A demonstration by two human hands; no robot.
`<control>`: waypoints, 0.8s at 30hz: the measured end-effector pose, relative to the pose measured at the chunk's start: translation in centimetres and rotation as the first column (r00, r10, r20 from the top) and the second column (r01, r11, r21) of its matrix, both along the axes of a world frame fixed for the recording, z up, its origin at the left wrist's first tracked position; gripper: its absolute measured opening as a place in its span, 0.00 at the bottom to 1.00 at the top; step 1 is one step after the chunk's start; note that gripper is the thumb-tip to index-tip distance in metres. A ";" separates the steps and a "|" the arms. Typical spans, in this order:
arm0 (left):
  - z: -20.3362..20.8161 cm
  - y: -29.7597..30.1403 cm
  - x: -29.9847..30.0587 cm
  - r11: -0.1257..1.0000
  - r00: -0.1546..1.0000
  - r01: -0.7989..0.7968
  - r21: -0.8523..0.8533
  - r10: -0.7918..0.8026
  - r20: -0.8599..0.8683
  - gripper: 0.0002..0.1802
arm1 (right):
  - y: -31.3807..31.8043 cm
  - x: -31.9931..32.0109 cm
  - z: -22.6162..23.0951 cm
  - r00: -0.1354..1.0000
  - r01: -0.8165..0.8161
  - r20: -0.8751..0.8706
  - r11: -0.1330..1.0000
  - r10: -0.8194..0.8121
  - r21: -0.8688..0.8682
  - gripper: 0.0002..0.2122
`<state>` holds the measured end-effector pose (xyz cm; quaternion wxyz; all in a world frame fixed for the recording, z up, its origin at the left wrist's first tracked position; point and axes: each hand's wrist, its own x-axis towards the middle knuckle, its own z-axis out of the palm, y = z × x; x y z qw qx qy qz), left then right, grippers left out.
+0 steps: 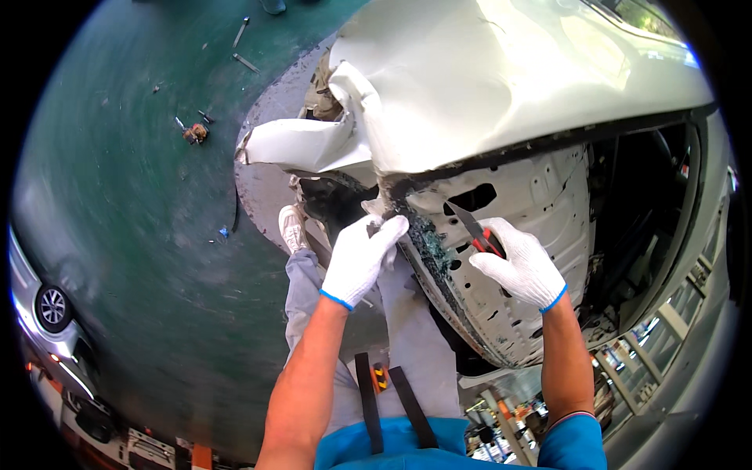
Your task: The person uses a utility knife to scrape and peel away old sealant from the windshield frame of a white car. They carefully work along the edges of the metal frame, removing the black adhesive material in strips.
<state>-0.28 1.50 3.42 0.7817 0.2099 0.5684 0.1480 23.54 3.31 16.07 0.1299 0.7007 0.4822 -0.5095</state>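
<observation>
A knife (474, 227) with a wide grey blade and a red and black handle sits in my gloved right hand (526, 268), its fingers wrapped round the handle. The blade points up and left, over the bare inner panel (525, 204) of a damaged white car. My gloved left hand (358, 257) is closed at the panel's torn corner, thumb and fingers together; what lies between them I cannot make out. Broken glass crumbs (427, 239) cover the edge between the hands. Above, the white outer panel (439, 86) is dented, with a crumpled flap (313, 141) at its left.
A dark window opening (646, 211) lies to the right. On the green floor (133, 188) at left are a small brownish part (195, 133), a blue scrap (224, 233) and metal strips (246, 63). Another car (48, 313) stands far left; a metal rack (650, 360) is lower right.
</observation>
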 end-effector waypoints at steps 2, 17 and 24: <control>0.5 0.3 0.2 1.000 1.000 0.005 0.016 -0.005 -0.012 0.22 | -1.6 1.0 -0.3 0.998 0.056 -0.015 0.998 -0.056 -0.001 0.24; 1.8 -0.3 0.2 0.985 0.997 0.029 0.170 -0.040 0.058 0.17 | -6.8 1.8 -0.1 0.967 0.249 -0.051 0.968 -0.248 0.014 0.23; 1.4 -1.4 -1.2 0.975 0.985 0.077 0.206 -0.106 0.137 0.29 | -8.4 -0.6 -0.7 0.889 0.424 -0.198 0.905 -0.412 0.020 0.23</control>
